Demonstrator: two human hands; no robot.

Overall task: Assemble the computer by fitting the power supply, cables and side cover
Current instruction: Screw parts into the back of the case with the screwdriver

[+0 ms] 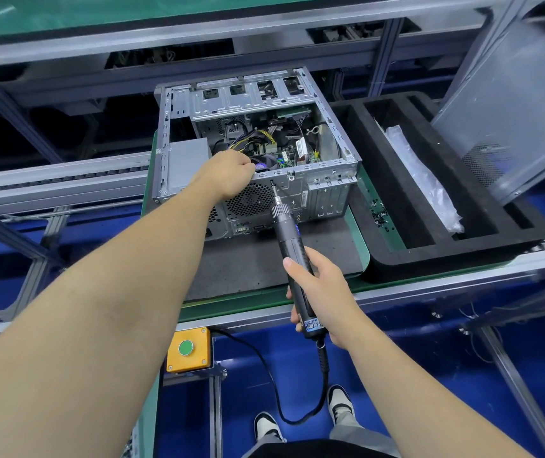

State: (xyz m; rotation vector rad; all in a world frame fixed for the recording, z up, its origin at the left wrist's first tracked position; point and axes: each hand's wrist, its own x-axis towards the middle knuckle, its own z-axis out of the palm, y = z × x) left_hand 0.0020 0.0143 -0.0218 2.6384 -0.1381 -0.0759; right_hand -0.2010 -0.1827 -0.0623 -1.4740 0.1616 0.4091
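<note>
One open computer case [257, 150] is lying on its side on a dark mat on a green-edged surface [361, 239], its open side facing up and its rear panel with one round fan grille facing the viewer; one grey power supply [186, 163] is sitting inside the case at its left end, and a tangle of yellow and black cables [257, 138] is showing deeper in, too crowded to count; two bare hands are reaching in from below; the left hand [229, 175] is curling over the near top edge of the case, its fingers hidden behind the rim, so whether they are gripping the rim or something inside cannot be told; the right hand [319, 285] is wrapping its fingers around one dark electric screwdriver [292, 252], whose tip is meeting the rear panel just right of the left hand; any screw there is too small to make out; one black cord is trailing from the screwdriver down to the floor; one black foam tray [442, 256] is sitting to the right of the case, holding one clear plastic bag [424, 180]; a scatter of small dark screws [378, 213] is lying between case and tray, uncountable; one grey side cover [508, 107] is leaning at the far right, cut off by the frame; one yellow box with a green button [187, 349] is hanging below the surface; two shoes are showing at the bottom.
</note>
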